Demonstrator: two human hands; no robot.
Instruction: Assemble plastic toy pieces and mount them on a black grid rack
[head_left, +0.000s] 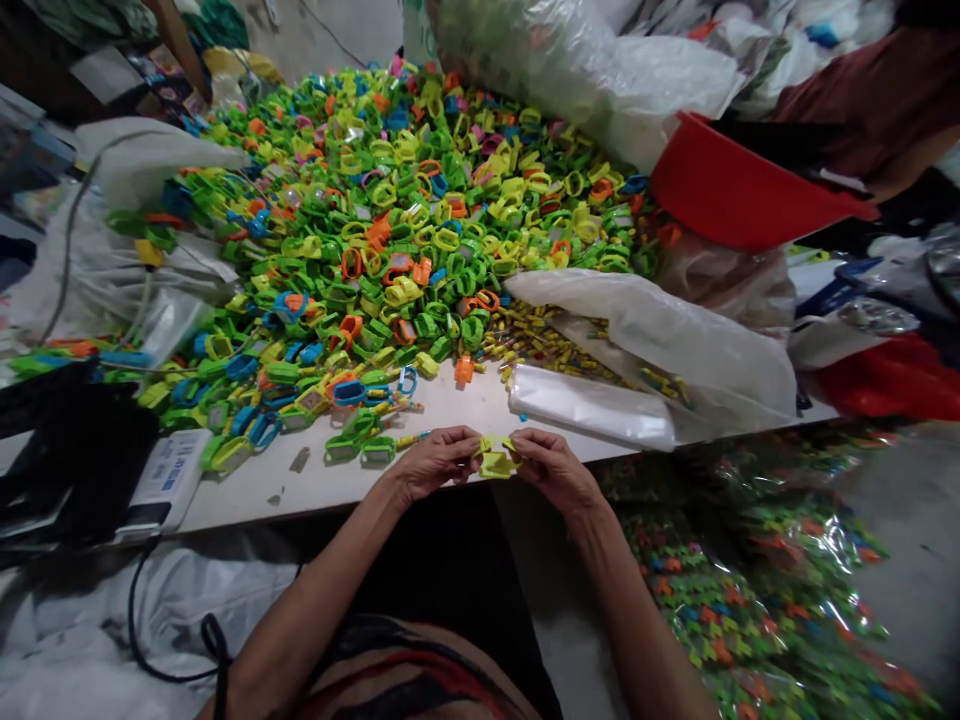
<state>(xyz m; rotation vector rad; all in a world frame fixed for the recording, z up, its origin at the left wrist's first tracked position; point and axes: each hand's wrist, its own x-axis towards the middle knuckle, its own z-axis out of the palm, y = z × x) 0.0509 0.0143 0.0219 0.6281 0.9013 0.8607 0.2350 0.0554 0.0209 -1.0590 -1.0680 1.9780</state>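
A small yellow plastic toy watch [496, 465] is held between my two hands at the table's front edge. My left hand [439, 462] pinches its left side between thumb and fingertips. On the opposite side, my right hand [553, 468] is closed on the other end of the band. Close to my left hand lie a few green toy watches [352, 437] and small yellow-and-blue pieces. An orange toy watch [464, 371] rests just beyond my hands. To the right is a roll of clear plastic bags [592, 405].
A large pile of coloured toy watches [390, 230] covers the table [292, 490]. Small yellow pieces [577, 345] lie by an open plastic bag [675, 330]. A red basin [750, 185] stands at right, near another person's arm [919, 150]. Filled bags [720, 610] lie on the floor.
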